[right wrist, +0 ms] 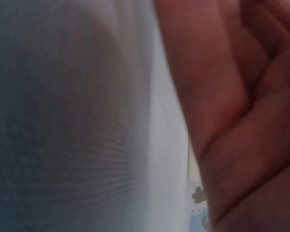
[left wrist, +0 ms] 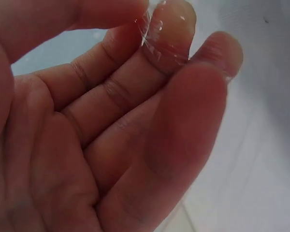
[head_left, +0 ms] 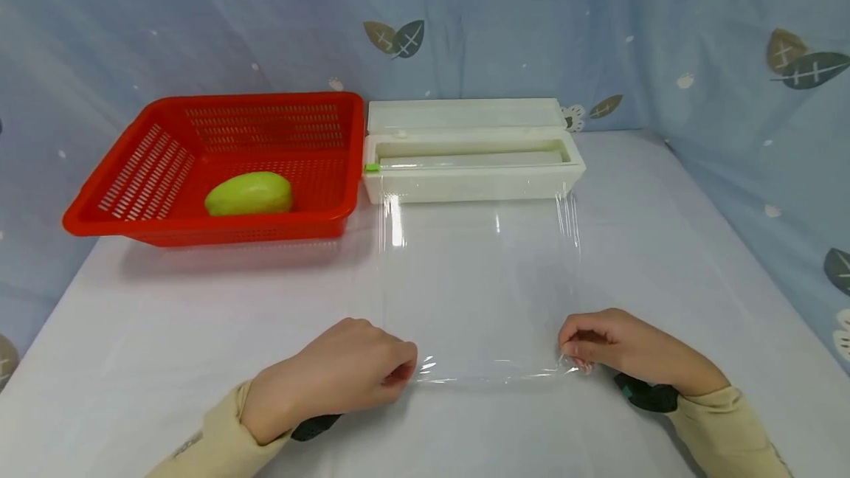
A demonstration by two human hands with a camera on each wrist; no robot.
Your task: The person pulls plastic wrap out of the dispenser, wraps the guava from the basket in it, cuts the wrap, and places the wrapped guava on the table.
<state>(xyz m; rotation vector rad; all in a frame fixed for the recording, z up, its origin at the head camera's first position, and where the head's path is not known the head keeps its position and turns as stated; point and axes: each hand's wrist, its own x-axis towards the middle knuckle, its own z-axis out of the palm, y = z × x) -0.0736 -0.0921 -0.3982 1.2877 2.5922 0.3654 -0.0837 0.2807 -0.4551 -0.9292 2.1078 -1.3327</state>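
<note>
A sheet of clear plastic wrap [head_left: 478, 286] stretches from a white dispenser box [head_left: 474, 184] toward the person, over the white table. My left hand [head_left: 339, 367] pinches its near left corner; in the left wrist view, crinkled film [left wrist: 157, 36] shows between the thumb and fingers of the left hand [left wrist: 111, 121]. The near right corner is pinched by my right hand [head_left: 624, 349]. Only part of the right hand [right wrist: 232, 96] appears in the right wrist view, its fingertips out of frame. The box's lid [head_left: 465, 115] stands raised, with a pale roll [head_left: 471, 158] inside.
Left of the box stands a red plastic basket [head_left: 252, 229] holding a green, oval fruit [head_left: 249, 194]. A small green piece [head_left: 372, 167] sits at the box's left front edge. Behind the table [head_left: 671, 257] hangs a blue curtain [head_left: 478, 21] with leaf prints.
</note>
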